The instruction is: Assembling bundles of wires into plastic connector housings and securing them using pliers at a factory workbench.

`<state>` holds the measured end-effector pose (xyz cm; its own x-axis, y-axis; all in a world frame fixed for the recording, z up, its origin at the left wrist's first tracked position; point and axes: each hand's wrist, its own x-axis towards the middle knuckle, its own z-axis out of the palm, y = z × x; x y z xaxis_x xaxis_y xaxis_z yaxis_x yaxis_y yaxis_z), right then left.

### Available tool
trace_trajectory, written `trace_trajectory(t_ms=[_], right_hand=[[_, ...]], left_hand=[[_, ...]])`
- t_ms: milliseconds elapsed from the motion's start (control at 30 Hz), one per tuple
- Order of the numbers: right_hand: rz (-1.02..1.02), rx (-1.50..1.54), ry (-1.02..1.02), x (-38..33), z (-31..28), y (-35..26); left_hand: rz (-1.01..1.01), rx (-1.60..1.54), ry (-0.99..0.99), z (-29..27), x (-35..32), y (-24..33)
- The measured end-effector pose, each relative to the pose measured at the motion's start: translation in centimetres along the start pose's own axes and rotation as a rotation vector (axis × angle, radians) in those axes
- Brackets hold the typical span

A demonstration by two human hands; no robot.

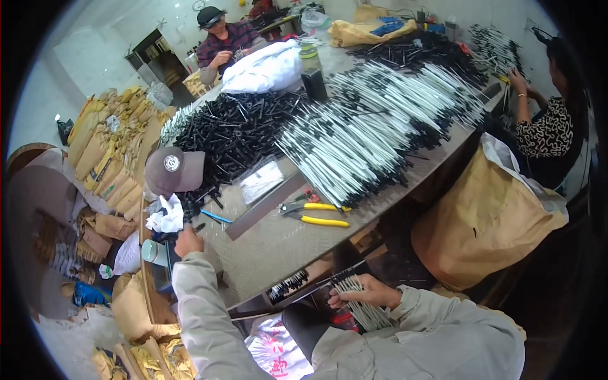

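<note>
Right hand (370, 292): grip closed around a fanned bundle of thin white rods with black ends (361, 307), held below the grey desk (278, 244) edge, likely for sorting. Left hand (188, 242): grip curled on small black parts (190, 212) beside crumpled white cloth (166, 217); yellow-handled pliers (315, 213) lie between the hands.

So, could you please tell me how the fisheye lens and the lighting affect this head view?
Head view: the table edge bows into a curve and black vignette fills the corners; light is soft and even, with the white wall overexposed at upper left; the right hand and the yellow-handled pliers look reasonably sharp, and distant workers are softer.
</note>
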<state>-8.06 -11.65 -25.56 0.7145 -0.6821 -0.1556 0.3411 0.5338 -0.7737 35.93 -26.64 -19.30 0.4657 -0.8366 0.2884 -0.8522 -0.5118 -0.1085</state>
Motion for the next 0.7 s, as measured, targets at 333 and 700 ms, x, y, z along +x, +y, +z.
trace_trajectory(t_ms=[333,700], right_hand=[[-0.051,-0.132,-0.039,-1.1,0.9,-0.3],[-0.083,-0.127,-0.043,-2.0,1.1,-0.5]], left_hand=[[0.734,-1.005,0.175,-14.6,-4.1,12.6],[0.883,-0.227,0.542,-20.0,-4.0,8.5]])
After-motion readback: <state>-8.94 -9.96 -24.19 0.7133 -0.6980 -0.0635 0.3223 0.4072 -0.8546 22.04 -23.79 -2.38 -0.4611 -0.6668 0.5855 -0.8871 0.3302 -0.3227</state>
